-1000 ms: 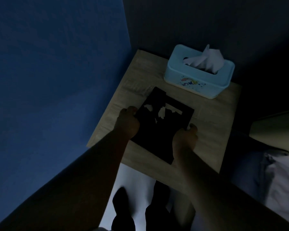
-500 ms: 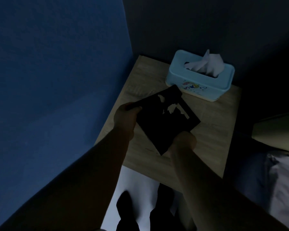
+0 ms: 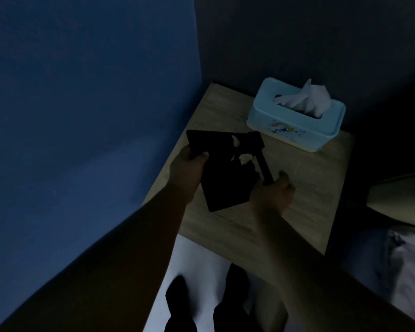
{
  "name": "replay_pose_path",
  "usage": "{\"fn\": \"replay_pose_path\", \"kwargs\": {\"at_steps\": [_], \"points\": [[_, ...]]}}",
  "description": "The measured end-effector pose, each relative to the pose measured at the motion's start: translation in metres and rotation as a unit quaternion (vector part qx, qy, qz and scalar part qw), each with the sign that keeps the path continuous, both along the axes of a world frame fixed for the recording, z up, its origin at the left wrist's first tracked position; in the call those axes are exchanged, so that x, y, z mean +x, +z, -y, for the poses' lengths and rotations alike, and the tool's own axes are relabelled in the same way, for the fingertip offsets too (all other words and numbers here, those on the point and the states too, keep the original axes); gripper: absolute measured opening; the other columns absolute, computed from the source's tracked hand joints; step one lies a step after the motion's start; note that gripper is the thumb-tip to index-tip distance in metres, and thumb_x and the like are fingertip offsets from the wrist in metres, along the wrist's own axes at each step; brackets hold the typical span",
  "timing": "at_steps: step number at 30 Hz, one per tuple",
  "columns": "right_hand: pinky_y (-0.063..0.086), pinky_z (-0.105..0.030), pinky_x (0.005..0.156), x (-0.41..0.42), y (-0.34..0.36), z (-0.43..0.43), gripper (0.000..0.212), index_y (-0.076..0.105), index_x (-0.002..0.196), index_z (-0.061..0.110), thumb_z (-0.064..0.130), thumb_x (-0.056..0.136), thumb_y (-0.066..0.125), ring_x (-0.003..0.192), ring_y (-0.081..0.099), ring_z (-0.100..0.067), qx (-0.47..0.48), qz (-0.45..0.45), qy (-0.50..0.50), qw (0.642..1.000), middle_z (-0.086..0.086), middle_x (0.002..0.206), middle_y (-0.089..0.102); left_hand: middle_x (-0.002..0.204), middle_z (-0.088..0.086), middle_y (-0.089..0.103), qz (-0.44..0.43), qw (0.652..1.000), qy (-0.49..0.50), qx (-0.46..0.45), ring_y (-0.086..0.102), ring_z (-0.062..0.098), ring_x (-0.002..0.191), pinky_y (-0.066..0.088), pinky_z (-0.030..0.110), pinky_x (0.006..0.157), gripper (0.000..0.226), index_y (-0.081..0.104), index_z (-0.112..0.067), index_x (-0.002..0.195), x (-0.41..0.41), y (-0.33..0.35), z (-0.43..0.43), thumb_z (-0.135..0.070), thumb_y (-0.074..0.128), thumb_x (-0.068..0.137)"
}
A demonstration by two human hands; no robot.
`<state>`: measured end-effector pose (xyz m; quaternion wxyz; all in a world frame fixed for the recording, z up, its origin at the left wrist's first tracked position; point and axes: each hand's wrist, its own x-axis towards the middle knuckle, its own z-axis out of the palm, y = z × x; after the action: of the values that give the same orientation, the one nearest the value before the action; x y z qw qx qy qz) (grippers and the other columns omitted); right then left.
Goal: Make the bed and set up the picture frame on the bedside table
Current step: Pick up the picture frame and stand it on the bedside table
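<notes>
Your tabletop looks like pale wood or wood-look laminate, matt, with a faint grain. The picture frame reads as flat black and matt; its material is lost in the dim light. The tissue box is smooth light-blue plastic with a slight sheen, soft crumpled paper tissue standing out of it.

No legible text anywhere

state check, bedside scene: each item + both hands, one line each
picture frame: held over the table, tilted, not set up
left hand: gripping frame's left edge
right hand: holding the frame's strut
tissue box: upright, tissue sticking out
bedside table: bearing the tissue box
</notes>
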<state>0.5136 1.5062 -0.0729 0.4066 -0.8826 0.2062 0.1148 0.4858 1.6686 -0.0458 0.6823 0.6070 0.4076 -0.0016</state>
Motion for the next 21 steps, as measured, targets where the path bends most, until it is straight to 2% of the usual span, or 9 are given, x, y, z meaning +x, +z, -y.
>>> {"fn": "replay_pose_path", "kwargs": {"at_steps": [2,5,8,12,15,18,21], "points": [[0.032,-0.043,0.105,0.008,0.003,0.004,0.058,0.033,0.141,0.011,0.014,0.088,0.055,0.128,0.034,-0.039,-0.079,0.053,0.155,0.983,-0.020,0.144,0.033,0.120,0.007,0.063,0.001,1.000,-0.015,0.015,0.061,0.022,0.106,0.050,0.040,0.095,0.039,0.055,-0.017,0.127,-0.001,0.002,-0.004,-0.019,0.057,0.088],[0.033,-0.042,0.104,0.030,0.004,0.011,0.058,0.031,0.142,0.015,0.013,0.088,0.051,0.126,0.035,-0.037,-0.151,0.119,0.390,0.901,-0.014,0.147,0.034,0.118,0.004,0.064,0.001,0.999,-0.034,0.017,0.062,0.019,0.105,0.050,0.037,0.093,0.037,0.057,-0.020,0.124,-0.005,0.005,-0.007,-0.021,0.058,0.087],[0.039,-0.043,0.100,0.043,0.008,0.010,0.059,0.035,0.140,0.015,0.013,0.085,0.056,0.126,0.037,-0.035,-0.188,0.147,0.519,0.821,-0.010,0.146,0.039,0.116,0.004,0.065,-0.002,0.999,-0.043,0.029,0.062,0.019,0.104,0.050,0.037,0.093,0.031,0.059,-0.020,0.119,-0.006,0.006,-0.009,-0.020,0.057,0.088],[0.044,-0.046,0.091,0.050,0.014,0.005,0.064,0.044,0.133,0.006,0.015,0.074,0.069,0.120,0.045,-0.037,-0.216,0.156,0.583,0.767,-0.017,0.134,0.052,0.113,0.004,0.066,-0.001,0.997,-0.057,0.050,0.062,0.020,0.103,0.050,0.040,0.094,0.026,0.061,-0.025,0.113,-0.007,0.008,-0.011,-0.020,0.056,0.088],[0.047,-0.046,0.082,0.048,0.016,0.003,0.056,0.052,0.123,-0.002,0.010,0.071,0.069,0.105,0.055,-0.042,-0.236,0.202,0.602,0.736,-0.024,0.120,0.060,0.114,0.005,0.065,-0.003,0.995,-0.073,0.072,0.062,0.020,0.103,0.050,0.041,0.094,0.027,0.060,-0.022,0.115,-0.008,0.011,-0.012,-0.021,0.056,0.089],[0.050,-0.047,0.079,0.046,0.016,0.003,0.054,0.058,0.114,0.000,0.014,0.065,0.074,0.094,0.060,-0.041,-0.267,0.251,0.600,0.711,-0.026,0.109,0.064,0.102,-0.004,0.065,-0.002,0.990,-0.090,0.108,0.062,0.012,0.096,0.051,0.029,0.085,0.029,0.058,-0.021,0.118,-0.007,0.013,-0.012,-0.022,0.054,0.089],[0.053,-0.046,0.075,0.043,0.017,0.004,0.037,0.063,0.105,0.001,0.011,0.070,0.069,0.087,0.062,-0.040,-0.269,0.302,0.578,0.709,-0.024,0.100,0.066,0.092,-0.012,0.060,-0.001,0.982,-0.105,0.156,0.059,0.007,0.088,0.046,0.018,0.073,0.031,0.056,-0.018,0.121,-0.006,0.016,-0.011,-0.021,0.053,0.091]]}}
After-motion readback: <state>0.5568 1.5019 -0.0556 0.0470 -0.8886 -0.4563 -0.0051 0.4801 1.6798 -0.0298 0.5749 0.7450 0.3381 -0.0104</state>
